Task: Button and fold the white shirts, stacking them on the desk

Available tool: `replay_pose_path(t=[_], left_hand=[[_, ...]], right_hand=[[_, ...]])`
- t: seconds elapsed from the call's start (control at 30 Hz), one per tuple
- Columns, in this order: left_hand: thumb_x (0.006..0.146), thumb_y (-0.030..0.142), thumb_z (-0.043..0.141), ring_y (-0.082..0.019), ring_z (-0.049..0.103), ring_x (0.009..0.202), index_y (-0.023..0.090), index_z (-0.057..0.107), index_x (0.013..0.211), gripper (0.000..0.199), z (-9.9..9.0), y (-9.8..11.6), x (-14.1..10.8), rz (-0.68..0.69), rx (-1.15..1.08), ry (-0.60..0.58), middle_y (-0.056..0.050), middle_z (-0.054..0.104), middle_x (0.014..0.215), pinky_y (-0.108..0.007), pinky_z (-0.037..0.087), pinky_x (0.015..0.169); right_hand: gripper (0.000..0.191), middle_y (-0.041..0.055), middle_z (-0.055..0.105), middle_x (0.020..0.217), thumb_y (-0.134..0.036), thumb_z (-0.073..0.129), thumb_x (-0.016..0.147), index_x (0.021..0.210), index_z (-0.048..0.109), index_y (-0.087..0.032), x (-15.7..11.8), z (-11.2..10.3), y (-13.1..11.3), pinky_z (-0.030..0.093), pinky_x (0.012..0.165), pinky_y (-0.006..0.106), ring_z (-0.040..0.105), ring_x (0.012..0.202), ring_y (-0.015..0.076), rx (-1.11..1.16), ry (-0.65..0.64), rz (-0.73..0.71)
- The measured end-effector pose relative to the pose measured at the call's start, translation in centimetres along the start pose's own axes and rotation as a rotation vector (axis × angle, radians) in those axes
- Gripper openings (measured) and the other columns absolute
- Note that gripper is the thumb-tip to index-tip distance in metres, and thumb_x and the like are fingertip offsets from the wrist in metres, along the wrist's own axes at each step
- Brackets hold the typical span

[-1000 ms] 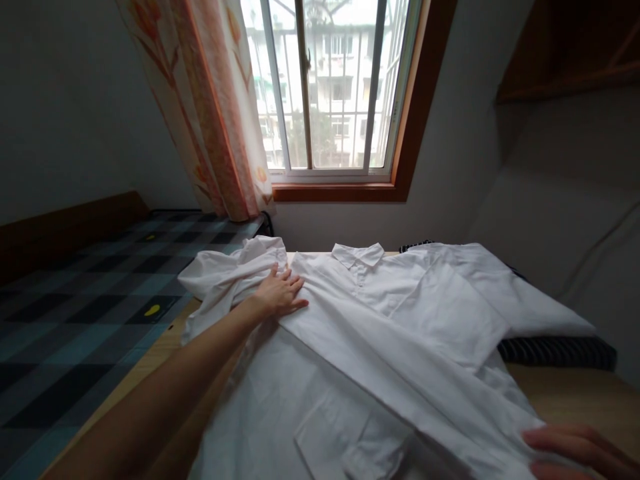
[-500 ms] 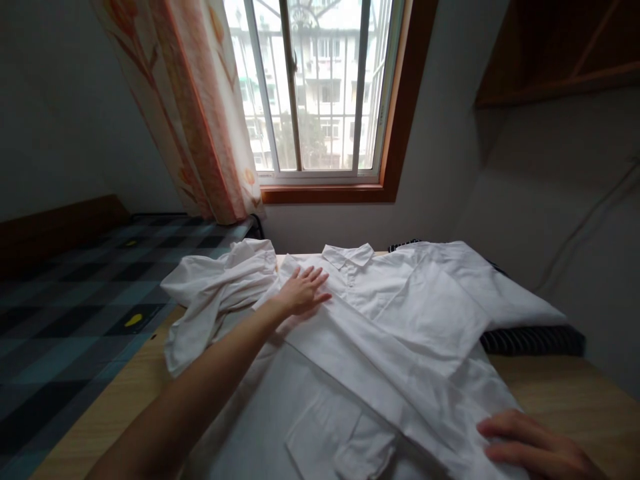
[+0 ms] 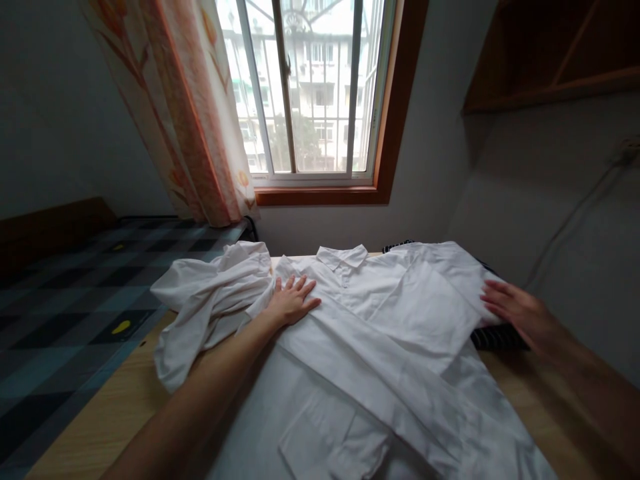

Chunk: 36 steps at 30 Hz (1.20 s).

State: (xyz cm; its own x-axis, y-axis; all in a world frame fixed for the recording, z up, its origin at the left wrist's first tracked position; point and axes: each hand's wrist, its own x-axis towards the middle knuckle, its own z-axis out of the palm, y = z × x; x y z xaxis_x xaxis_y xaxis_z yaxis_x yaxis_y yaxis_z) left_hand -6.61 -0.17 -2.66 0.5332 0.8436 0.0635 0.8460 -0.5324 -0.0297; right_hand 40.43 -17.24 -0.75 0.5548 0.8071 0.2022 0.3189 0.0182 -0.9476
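A white collared shirt [image 3: 385, 320] lies spread over the wooden table, its collar toward the window. One sleeve is laid slantwise across its front, with the cuff near the bottom edge of the view. My left hand [image 3: 293, 300] rests flat on the shirt just left of the collar, fingers spread. Over at the right, my right hand [image 3: 517, 310] is stretched out at the shirt's far right part, fingers extended and holding nothing; whether it touches the cloth I cannot tell. Bunched white cloth [image 3: 215, 293] lies left of my left hand.
The wooden table [image 3: 100, 407] shows bare at its left and right edges. A dark striped cloth [image 3: 500, 337] lies partly under the shirt at the right. On the left is a bed with a checked cover [image 3: 65, 320]. A curtain [image 3: 200, 133] hangs beside the window [image 3: 315, 100].
My right hand has moved from the lower right near the cuff, up and away to the shirt's far right part. My left hand stays flat on the shirt. The view has shifted slightly.
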Motion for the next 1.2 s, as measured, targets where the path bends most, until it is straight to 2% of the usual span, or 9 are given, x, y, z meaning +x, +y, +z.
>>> replay_pose_path(t=[0.13,0.3,0.5,0.7,0.8,0.87,1.03,1.1,1.2], left_hand=[[0.09,0.07,0.025,-0.039,0.021,0.143,0.031,0.034,0.148,0.071,-0.1,0.1,0.0,-0.027,0.0,-0.017,-0.008,0.028,0.156,-0.068,0.004,0.109],[0.09,0.069,0.026,-0.039,0.02,0.143,0.03,0.034,0.148,0.07,-0.5,0.2,-0.2,-0.047,-0.011,-0.024,-0.007,0.027,0.157,-0.067,0.002,0.11],[0.09,0.069,0.027,-0.039,0.019,0.144,0.03,0.034,0.148,0.07,-0.2,1.8,0.4,-0.068,-0.064,-0.014,-0.008,0.028,0.157,-0.068,0.003,0.109],[0.086,0.075,0.026,-0.04,0.017,0.144,0.031,0.034,0.147,0.075,0.5,4.6,2.2,-0.067,-0.119,0.009,-0.009,0.027,0.157,-0.068,0.008,0.109],[0.088,0.072,0.027,-0.039,0.02,0.143,0.029,0.031,0.149,0.075,0.0,4.4,2.7,-0.078,-0.15,-0.041,-0.01,0.025,0.157,-0.066,0.015,0.109],[0.09,0.068,0.03,-0.036,0.021,0.144,0.025,0.031,0.149,0.073,-0.5,3.5,2.7,-0.07,-0.128,-0.025,-0.011,0.026,0.157,-0.062,0.017,0.11],[0.092,0.064,0.028,-0.031,0.022,0.144,0.016,0.037,0.147,0.073,-0.7,1.0,1.8,-0.124,-0.009,0.005,-0.016,0.027,0.155,-0.056,0.014,0.114],[0.092,0.065,0.024,-0.03,0.021,0.145,0.014,0.033,0.148,0.076,-0.4,0.5,1.6,-0.18,-0.016,-0.02,-0.016,0.024,0.156,-0.052,0.017,0.115],[0.09,0.069,0.022,-0.03,0.018,0.146,0.01,0.029,0.15,0.085,-0.1,0.1,1.7,-0.242,-0.032,-0.039,-0.018,0.02,0.157,-0.049,0.019,0.115]], right_hand=[[0.026,0.0122,0.07,0.088,-0.039,0.067,0.074,0.083,0.064,-0.015,4.9,6.3,-2.6,0.057,0.068,0.032,0.068,0.078,0.0217,-0.109,-0.116,0.272],[0.02,0.0083,0.07,0.074,-0.019,0.075,0.06,0.078,0.069,-0.012,8.1,11.0,-2.4,0.054,0.063,0.03,0.066,0.07,0.0219,-0.316,-0.176,0.234],[0.045,0.0078,0.073,0.084,-0.007,0.067,0.055,0.099,0.073,-0.011,12.3,9.1,-2.4,0.051,0.074,0.028,0.068,0.083,0.0237,-0.529,-0.163,0.085],[0.047,0.0136,0.071,0.095,-0.009,0.063,0.066,0.112,0.07,-0.011,14.2,6.7,-2.2,0.048,0.085,0.036,0.065,0.096,0.0295,-0.755,-0.116,0.024],[0.05,0.0222,0.06,0.124,-0.018,0.059,0.077,0.126,0.061,-0.01,11.5,7.7,-2.7,0.041,0.097,0.048,0.054,0.116,0.0365,-0.892,0.023,-0.089],[0.05,0.0222,0.049,0.138,-0.028,0.054,0.086,0.133,0.054,-0.01,7.5,9.4,-3.5,0.037,0.102,0.051,0.045,0.127,0.0369,-0.989,0.049,-0.34],[0.062,0.012,0.035,0.153,-0.048,0.048,0.093,0.145,0.039,-0.016,-6.0,13.3,-3.6,0.026,0.115,0.044,0.028,0.142,0.0264,-0.884,-0.599,-0.892],[0.068,0.0093,0.032,0.155,-0.052,0.046,0.093,0.15,0.03,-0.019,-9.8,13.3,-2.6,0.025,0.116,0.044,0.026,0.143,0.0249,-0.835,-0.767,-0.939],[0.072,0.0093,0.03,0.155,-0.053,0.042,0.094,0.153,0.018,-0.02,-12.4,11.3,-1.0,0.026,0.116,0.045,0.028,0.143,0.0247,-0.812,-0.827,-0.923]])
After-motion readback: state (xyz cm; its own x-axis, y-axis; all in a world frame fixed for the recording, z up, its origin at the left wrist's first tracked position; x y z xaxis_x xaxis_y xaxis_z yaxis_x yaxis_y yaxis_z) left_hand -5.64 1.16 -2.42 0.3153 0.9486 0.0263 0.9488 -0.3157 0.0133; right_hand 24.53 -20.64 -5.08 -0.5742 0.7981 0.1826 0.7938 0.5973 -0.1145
